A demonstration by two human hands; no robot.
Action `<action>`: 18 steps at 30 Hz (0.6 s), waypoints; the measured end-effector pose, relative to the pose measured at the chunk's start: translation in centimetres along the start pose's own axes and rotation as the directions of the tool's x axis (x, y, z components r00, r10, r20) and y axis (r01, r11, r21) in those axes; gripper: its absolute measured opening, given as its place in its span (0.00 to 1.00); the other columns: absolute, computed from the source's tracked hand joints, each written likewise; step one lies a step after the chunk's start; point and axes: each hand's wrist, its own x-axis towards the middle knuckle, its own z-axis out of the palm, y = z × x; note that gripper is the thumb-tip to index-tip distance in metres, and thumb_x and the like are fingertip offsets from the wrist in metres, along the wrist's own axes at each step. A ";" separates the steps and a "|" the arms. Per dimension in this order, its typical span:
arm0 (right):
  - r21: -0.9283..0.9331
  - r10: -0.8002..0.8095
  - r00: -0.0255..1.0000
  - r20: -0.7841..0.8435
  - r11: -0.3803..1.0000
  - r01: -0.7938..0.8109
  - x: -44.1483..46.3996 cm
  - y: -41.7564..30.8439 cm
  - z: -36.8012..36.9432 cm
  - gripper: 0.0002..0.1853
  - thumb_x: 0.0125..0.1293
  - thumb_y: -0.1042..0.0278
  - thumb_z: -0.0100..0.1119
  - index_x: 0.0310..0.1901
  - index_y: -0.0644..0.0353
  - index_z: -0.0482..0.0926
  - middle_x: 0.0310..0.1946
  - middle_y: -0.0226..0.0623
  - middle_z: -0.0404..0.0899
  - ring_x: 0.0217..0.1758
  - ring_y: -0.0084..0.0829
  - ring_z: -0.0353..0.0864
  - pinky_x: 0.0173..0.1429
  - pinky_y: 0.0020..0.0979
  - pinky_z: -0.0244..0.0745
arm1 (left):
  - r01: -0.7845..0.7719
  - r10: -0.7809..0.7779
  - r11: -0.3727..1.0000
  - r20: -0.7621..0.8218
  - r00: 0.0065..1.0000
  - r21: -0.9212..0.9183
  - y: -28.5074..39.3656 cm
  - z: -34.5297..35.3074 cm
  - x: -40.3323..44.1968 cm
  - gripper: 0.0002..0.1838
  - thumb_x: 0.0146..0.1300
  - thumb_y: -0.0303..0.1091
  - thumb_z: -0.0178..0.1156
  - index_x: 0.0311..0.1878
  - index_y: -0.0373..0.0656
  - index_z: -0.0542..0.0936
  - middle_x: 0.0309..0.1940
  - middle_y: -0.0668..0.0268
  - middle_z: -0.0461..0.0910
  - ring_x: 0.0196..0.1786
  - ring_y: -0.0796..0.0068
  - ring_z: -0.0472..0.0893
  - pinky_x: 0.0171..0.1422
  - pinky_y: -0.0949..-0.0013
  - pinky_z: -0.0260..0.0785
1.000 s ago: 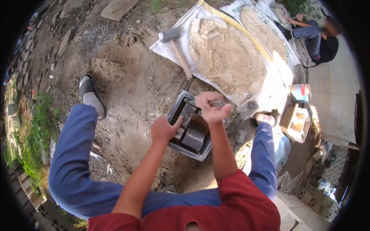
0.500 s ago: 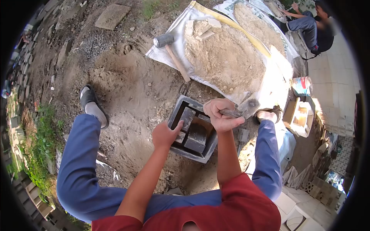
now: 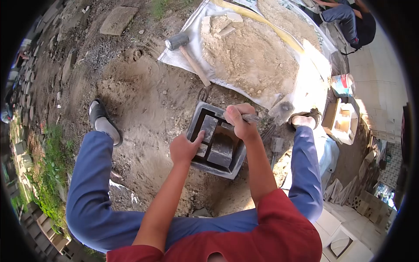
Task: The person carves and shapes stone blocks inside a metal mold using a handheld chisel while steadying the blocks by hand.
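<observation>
A grey rectangular mould with block-shaped inner parts lies on the dirt between my legs. My left hand rests on its left edge, thumb stretched over the inner blocks and the other fingers apart. Above the mould's upper right side, my right hand is wrapped round the handle of a trowel. Beyond that hand, a dusty grey flat piece shows at the sack's edge; whether it is the trowel's blade I cannot tell.
A mallet lies partly on a white sack bearing sandy powder. To the right are a bucket and a pale box-like form. Another person sits at the upper right.
My right hand has turned and moved a little left, its fingers now folded round the handle with the thumb no longer stretched out. My left hand stays at the mould's edge.
</observation>
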 end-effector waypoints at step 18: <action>-0.210 -0.091 0.995 0.034 0.973 0.096 -2.1 -1.3 -1.8 0.22 0.72 0.64 0.58 0.21 0.66 0.69 0.15 0.42 0.61 0.16 0.36 0.59 0.25 0.36 0.58 | -0.022 0.023 0.999 0.011 1.000 -0.048 -0.6 0.9 0.2 0.37 0.59 0.71 0.62 0.36 0.38 0.87 0.30 0.50 0.86 0.37 0.46 0.87 0.43 0.51 0.77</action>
